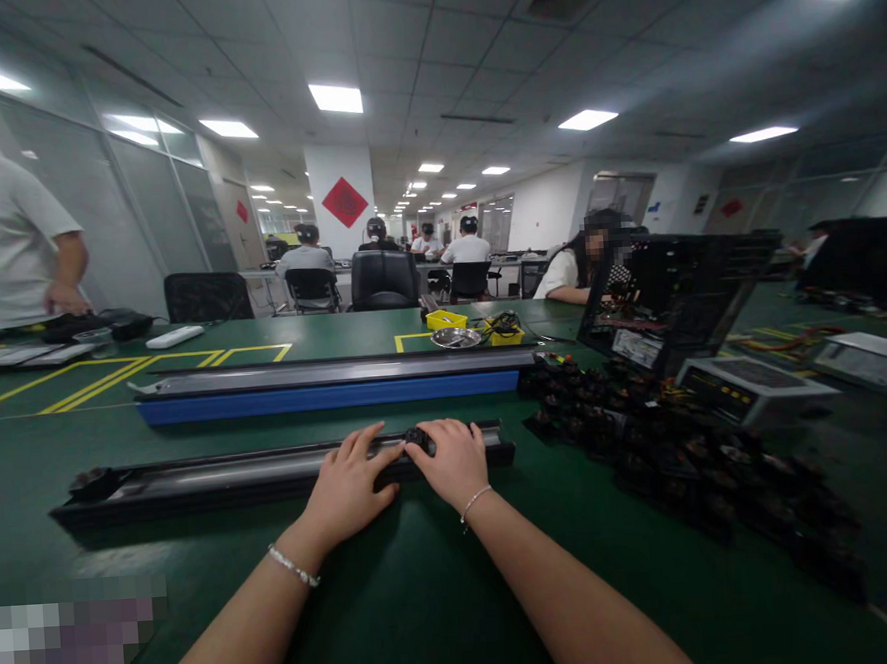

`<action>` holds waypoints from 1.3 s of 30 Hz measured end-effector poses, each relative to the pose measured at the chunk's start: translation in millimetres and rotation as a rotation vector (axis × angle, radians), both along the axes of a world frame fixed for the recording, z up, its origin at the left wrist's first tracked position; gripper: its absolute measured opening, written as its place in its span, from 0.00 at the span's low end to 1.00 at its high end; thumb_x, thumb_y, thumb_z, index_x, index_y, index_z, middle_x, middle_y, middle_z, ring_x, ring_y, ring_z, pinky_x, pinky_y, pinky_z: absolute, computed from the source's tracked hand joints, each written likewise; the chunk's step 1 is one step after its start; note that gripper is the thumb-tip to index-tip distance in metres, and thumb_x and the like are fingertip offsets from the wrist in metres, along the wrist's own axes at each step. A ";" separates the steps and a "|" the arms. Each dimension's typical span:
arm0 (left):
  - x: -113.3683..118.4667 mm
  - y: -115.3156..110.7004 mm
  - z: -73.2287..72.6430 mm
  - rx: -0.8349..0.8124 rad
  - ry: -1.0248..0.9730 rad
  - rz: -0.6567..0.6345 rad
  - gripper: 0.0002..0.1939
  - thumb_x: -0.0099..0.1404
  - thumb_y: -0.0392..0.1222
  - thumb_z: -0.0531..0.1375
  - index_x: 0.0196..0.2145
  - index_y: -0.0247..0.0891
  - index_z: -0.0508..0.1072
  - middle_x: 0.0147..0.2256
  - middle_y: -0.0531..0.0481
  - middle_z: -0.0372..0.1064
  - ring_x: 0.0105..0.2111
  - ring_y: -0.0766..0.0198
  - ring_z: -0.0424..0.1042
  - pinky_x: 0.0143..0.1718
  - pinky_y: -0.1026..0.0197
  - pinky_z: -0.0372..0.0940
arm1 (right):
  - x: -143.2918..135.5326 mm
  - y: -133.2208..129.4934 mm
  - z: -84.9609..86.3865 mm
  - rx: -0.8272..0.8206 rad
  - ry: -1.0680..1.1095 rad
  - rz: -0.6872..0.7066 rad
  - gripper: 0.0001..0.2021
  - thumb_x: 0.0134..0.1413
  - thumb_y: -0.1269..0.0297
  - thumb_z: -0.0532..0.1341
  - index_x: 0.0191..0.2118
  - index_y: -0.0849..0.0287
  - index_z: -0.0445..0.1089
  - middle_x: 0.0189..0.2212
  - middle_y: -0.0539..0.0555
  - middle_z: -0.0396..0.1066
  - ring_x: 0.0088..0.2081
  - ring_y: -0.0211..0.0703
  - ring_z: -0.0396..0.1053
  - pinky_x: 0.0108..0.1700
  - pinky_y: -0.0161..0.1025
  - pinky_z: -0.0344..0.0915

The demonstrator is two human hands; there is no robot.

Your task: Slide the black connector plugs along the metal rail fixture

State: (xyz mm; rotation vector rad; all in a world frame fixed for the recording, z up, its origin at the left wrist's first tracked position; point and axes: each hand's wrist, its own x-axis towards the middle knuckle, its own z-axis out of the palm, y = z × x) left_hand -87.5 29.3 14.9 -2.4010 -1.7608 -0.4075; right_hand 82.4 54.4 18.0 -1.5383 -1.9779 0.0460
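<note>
A long black channel (219,476) with a shiny metallic strip along its inside lies crosswise on the green table. My left hand (354,483) rests over its right half, fingers spread, with the index fingertip against a small black part (418,438). Closed around that part from the right is my right hand (451,462), thumb and fingers at the channel; most of the part is hidden. At the channel's left end sit several small dark pieces (92,481). Behind it lies a similar long channel (326,373) on a blue bar (327,398).
To the right spreads a large heap of small black parts (676,448). Beyond stand an open computer case (681,287) and a metal power-supply box (755,390). Yellow bins (447,320) and a round metal dish (456,338) sit farther back. A person (9,238) stands at left; another (571,269) sits across.
</note>
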 end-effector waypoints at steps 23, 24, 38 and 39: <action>0.2 1.1 -0.5 -0.048 0.011 -0.036 0.27 0.56 0.47 0.55 0.54 0.56 0.59 0.61 0.50 0.49 0.60 0.52 0.48 0.53 0.44 0.50 | 10.9 3.8 1.6 0.003 -0.032 -0.107 0.10 0.50 0.59 0.53 0.36 0.56 0.68 0.38 0.54 0.71 0.44 0.46 0.63 0.51 0.45 0.48; 0.4 1.0 -0.4 -0.048 0.009 -0.034 0.27 0.56 0.47 0.55 0.54 0.56 0.59 0.61 0.51 0.49 0.60 0.52 0.48 0.53 0.44 0.50 | 12.3 3.8 2.1 -0.002 -0.041 -0.120 0.10 0.50 0.59 0.53 0.36 0.56 0.67 0.38 0.54 0.71 0.44 0.46 0.64 0.51 0.44 0.49; -0.2 1.0 0.2 -0.049 0.006 -0.026 0.26 0.57 0.47 0.54 0.54 0.58 0.58 0.61 0.52 0.49 0.60 0.52 0.48 0.53 0.43 0.51 | 24.7 7.3 4.1 -0.004 -0.026 -0.204 0.09 0.47 0.62 0.53 0.32 0.58 0.67 0.34 0.57 0.71 0.41 0.47 0.64 0.46 0.43 0.53; -0.4 1.1 0.1 -0.050 0.007 -0.027 0.26 0.57 0.47 0.54 0.54 0.58 0.58 0.61 0.53 0.49 0.60 0.52 0.48 0.53 0.44 0.51 | 25.9 7.8 4.2 -0.005 -0.024 -0.213 0.08 0.47 0.62 0.53 0.32 0.58 0.67 0.34 0.57 0.71 0.41 0.47 0.64 0.46 0.43 0.53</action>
